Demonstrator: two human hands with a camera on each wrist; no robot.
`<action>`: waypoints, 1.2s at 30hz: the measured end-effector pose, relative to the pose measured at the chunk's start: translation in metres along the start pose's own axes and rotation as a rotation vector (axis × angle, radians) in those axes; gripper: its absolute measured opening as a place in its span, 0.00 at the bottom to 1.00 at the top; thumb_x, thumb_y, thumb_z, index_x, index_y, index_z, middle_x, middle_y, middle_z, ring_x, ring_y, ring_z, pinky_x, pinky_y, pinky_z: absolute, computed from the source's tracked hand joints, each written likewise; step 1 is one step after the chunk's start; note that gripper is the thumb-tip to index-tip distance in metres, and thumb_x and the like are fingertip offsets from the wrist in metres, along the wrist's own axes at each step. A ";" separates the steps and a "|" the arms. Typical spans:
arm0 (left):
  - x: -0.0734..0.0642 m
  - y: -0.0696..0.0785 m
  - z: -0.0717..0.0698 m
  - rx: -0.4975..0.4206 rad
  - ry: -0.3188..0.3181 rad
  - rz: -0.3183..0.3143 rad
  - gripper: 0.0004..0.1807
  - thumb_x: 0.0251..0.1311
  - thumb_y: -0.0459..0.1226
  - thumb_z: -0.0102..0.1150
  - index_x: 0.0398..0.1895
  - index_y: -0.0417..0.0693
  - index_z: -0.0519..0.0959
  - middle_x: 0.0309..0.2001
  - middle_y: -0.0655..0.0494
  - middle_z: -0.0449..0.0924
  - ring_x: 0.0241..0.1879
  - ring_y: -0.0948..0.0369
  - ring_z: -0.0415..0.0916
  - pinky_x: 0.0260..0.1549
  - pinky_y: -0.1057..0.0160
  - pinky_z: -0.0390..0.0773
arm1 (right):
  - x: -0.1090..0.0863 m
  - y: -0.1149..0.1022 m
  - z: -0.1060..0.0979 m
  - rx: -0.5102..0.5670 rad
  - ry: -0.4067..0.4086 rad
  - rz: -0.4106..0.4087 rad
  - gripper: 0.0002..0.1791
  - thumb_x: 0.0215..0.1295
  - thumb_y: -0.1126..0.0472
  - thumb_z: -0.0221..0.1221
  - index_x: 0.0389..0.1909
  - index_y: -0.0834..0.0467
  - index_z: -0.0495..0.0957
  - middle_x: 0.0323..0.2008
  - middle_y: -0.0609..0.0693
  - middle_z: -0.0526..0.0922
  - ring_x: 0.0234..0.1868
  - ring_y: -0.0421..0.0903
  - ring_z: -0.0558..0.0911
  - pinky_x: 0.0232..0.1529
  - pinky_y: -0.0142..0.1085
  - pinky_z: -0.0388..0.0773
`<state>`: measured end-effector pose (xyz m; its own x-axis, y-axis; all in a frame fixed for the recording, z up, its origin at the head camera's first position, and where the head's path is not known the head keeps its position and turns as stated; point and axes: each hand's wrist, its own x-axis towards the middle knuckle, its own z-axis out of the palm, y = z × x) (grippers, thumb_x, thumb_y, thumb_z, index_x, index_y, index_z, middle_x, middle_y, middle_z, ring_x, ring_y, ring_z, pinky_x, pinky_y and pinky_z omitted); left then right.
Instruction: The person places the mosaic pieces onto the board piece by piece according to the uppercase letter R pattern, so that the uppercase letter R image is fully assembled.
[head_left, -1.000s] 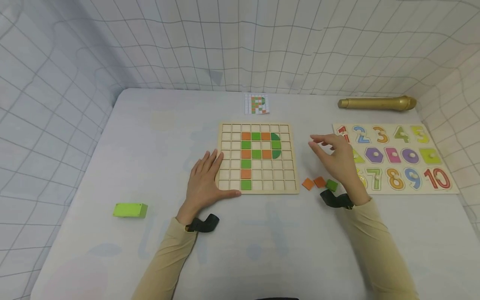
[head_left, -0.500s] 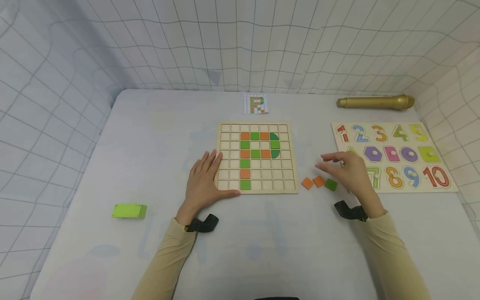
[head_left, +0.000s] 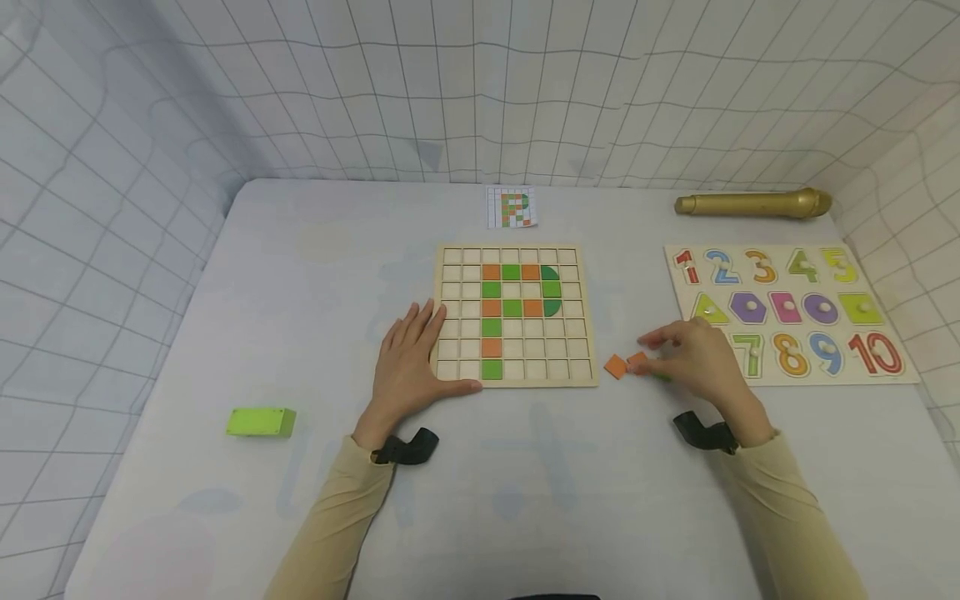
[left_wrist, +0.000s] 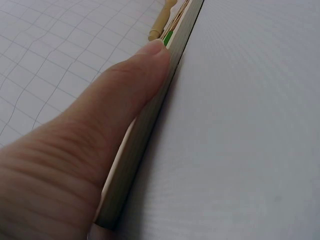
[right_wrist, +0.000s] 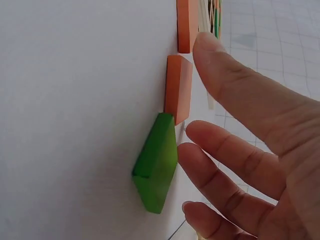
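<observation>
A wooden grid board (head_left: 555, 346) lies mid-table, with orange and green tiles set in some of its cells. My left hand (head_left: 405, 360) rests at its lower left corner, fingers spread at the left rim. In the left wrist view the thumb (left_wrist: 135, 75) lies along the board's front edge. To the board's right, my right hand (head_left: 701, 360) hovers over loose tiles, thumb and fingers apart, holding nothing. Below it are a green tile (right_wrist: 157, 160), mostly covered in the head view, and a middle orange tile (right_wrist: 177, 90). Another orange tile (head_left: 616, 367) lies nearer the board.
A small pattern card (head_left: 512, 207) lies behind the board. At the right is a number and shape puzzle (head_left: 787, 283), with a gold microphone (head_left: 753, 205) behind it. A lime green block (head_left: 258, 422) stands at the left.
My right hand has moved right and then down to the loose tiles, and its thumb and fingers have spread apart. The left hand has stayed in place on the board.
</observation>
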<state>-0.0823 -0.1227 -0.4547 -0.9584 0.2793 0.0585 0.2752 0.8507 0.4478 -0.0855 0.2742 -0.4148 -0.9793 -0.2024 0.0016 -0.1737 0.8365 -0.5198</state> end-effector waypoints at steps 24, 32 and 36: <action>0.000 0.001 -0.001 0.004 -0.007 -0.007 0.66 0.34 0.70 0.65 0.75 0.49 0.49 0.75 0.51 0.43 0.73 0.56 0.33 0.67 0.52 0.39 | -0.005 -0.016 0.000 0.020 -0.055 0.098 0.16 0.49 0.54 0.72 0.37 0.58 0.86 0.27 0.47 0.83 0.31 0.48 0.74 0.29 0.38 0.65; -0.001 0.001 -0.002 -0.007 -0.011 -0.006 0.66 0.35 0.69 0.66 0.75 0.48 0.49 0.75 0.51 0.43 0.73 0.56 0.33 0.67 0.51 0.39 | -0.004 -0.015 0.005 0.047 -0.058 0.108 0.18 0.50 0.59 0.72 0.43 0.60 0.84 0.30 0.50 0.81 0.32 0.49 0.73 0.29 0.38 0.65; -0.001 0.001 -0.001 -0.005 -0.009 -0.007 0.66 0.35 0.69 0.65 0.75 0.48 0.49 0.75 0.51 0.43 0.73 0.56 0.33 0.67 0.51 0.40 | -0.005 -0.017 0.006 0.048 -0.056 0.131 0.17 0.51 0.58 0.71 0.42 0.61 0.84 0.32 0.52 0.82 0.35 0.51 0.75 0.31 0.39 0.66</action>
<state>-0.0816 -0.1225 -0.4534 -0.9597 0.2770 0.0474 0.2679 0.8504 0.4527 -0.0766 0.2582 -0.4112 -0.9857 -0.1224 -0.1156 -0.0387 0.8328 -0.5523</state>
